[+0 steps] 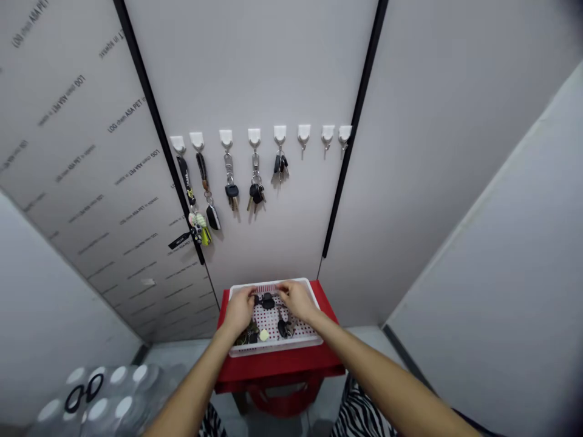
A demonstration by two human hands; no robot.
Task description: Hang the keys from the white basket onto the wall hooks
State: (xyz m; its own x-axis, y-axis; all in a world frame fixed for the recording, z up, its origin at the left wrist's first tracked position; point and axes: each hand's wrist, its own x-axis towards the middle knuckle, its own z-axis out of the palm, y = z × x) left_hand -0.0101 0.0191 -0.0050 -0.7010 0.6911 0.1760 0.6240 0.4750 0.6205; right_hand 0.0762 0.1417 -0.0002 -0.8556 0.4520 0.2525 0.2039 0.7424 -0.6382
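Observation:
A white perforated tray [307,339] sits on a small red stool [277,364] against the wall. Inside the tray lie several key bunches, one near the front right [285,328], and a pale round tag [263,335]. My left hand [240,309] and my right hand [295,300] are both down in the tray, fingers curled around a black key fob [267,300] between them. On the wall above, a row of white hooks [254,136] runs left to right. The five left hooks carry key sets [255,191]; the three right hooks [327,133] are bare.
Grey wall panels with black seams surround the stool. A printed protective film covers the left panel [91,158]. At the lower left lies a sheet of round discs with black scissors [84,391] on it. Zebra-patterned fabric [359,416] shows at the bottom.

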